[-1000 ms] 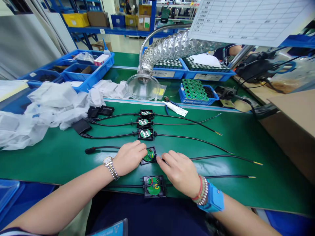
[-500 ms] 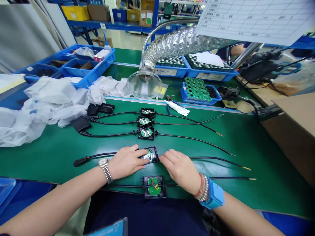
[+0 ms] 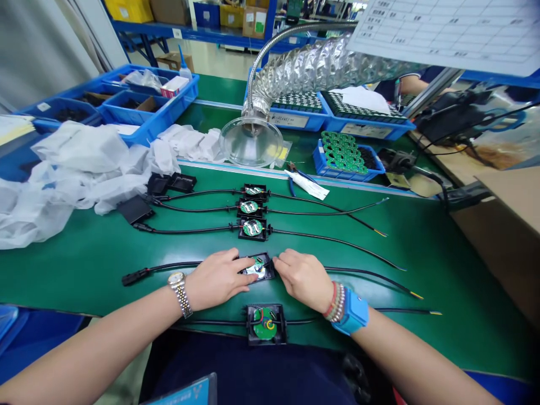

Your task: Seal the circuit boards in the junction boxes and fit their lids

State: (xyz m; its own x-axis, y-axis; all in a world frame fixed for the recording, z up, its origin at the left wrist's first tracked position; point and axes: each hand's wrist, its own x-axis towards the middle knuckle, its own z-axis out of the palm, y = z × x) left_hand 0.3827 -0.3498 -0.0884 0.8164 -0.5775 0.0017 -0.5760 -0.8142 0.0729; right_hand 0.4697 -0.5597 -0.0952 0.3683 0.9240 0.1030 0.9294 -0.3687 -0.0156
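Black box (image 3: 270, 274) on the green table (image 3: 455, 253), between two bent hands.
Left hand (image 3: 217, 279), palm down, fingers spread, touches the box's board (image 3: 260, 269); right hand (image 3: 304, 278), knuckles up, pinches the cable (image 3: 367, 272) at the box's right end. Three more open boxes (image 3: 241, 233) lie behind, one in front: five altogether.

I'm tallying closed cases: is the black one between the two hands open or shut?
Open: no cover lies over the black case, and the green circuit board inside shows beside the left hand.
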